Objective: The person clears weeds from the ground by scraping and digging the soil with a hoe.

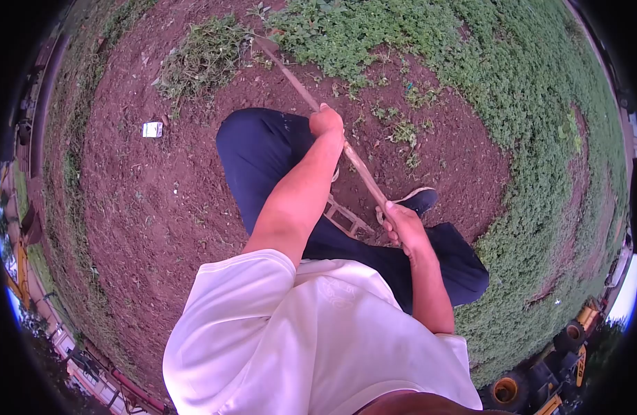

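My left hand [326,122] is wrapped around the upper-middle part of a hoe's wooden handle [363,171]. Lower on the same handle, close to my body, my right hand [404,225] grips it with closed fingers. The handle slants away to the upper left, where its far end [264,44] lies at the edge of the green plants [339,34]; the shape of the blade is hard to make out there. Beside that end is a heap of uprooted weeds [204,59]. My dark-trousered legs are bent below the handle.
Bare reddish soil [145,207] spreads on the left, with a small white packet [152,129] on it. Low plants [539,138] cover the right. A slotted, brick-like piece [347,218] lies between my legs near a dark shoe [419,200]. A yellow machine [574,335] stands at lower right.
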`<act>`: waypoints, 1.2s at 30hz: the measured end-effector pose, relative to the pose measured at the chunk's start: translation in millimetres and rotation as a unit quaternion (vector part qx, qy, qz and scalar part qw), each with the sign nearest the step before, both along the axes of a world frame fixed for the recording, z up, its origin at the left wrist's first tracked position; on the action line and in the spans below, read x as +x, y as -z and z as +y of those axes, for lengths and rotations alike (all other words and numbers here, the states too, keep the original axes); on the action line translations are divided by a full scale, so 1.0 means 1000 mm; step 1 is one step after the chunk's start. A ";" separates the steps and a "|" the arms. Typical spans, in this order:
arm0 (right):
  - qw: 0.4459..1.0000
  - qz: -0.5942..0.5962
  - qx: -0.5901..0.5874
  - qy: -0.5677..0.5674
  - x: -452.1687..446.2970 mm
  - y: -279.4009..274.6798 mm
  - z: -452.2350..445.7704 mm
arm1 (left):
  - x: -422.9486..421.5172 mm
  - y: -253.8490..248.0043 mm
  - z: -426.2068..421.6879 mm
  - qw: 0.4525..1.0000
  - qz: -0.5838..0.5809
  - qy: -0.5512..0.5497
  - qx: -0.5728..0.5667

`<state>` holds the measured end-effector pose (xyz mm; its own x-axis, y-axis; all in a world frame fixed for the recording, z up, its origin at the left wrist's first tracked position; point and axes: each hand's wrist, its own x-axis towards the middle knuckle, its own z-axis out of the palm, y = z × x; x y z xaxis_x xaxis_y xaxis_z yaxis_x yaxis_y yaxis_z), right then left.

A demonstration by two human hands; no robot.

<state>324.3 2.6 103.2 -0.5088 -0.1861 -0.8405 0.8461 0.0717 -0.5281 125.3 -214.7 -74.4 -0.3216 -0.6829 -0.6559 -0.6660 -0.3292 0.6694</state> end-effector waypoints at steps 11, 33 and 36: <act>0.994 -0.073 -0.079 0.013 -0.079 0.039 -0.104 | -0.101 0.093 -0.112 0.976 -0.179 0.095 -0.078; 0.981 -0.187 0.052 0.025 0.028 -0.017 -0.006 | 0.063 0.020 0.045 0.950 -0.206 0.219 -0.088; 0.981 -0.168 0.092 0.010 0.047 -0.037 0.005 | 0.078 0.014 0.063 0.950 -0.183 0.236 -0.088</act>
